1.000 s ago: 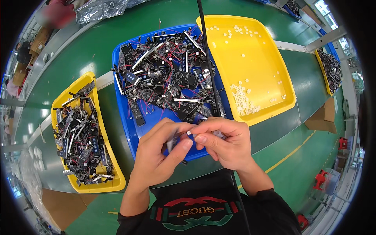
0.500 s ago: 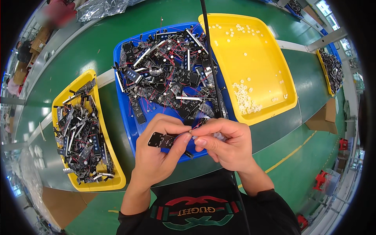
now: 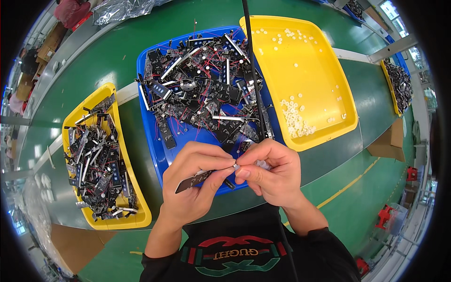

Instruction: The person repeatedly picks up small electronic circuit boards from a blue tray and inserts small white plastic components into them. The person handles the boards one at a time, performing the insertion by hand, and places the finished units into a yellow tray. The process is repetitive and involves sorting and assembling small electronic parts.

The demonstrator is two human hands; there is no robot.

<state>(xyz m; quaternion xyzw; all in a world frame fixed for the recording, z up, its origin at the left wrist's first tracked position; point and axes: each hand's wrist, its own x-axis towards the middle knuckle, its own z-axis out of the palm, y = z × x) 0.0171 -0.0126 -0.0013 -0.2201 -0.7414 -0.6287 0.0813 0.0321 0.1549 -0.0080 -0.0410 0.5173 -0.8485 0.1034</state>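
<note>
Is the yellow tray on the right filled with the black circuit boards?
No, the right yellow tray holds only scattered small white parts; the boards lie in the blue tray.

Three trays side by side on a table

The middle tray [image 3: 149,136] holds circuit boards [image 3: 202,94]; the left tray [image 3: 123,155] holds strips [image 3: 96,164]; the right tray [image 3: 324,80] holds small rings [image 3: 295,116].

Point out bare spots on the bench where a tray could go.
Green table is bare behind the left yellow tray and blue tray. The right yellow tray is mostly bare beyond its white bits. The blue tray's boards are crowded.
</note>
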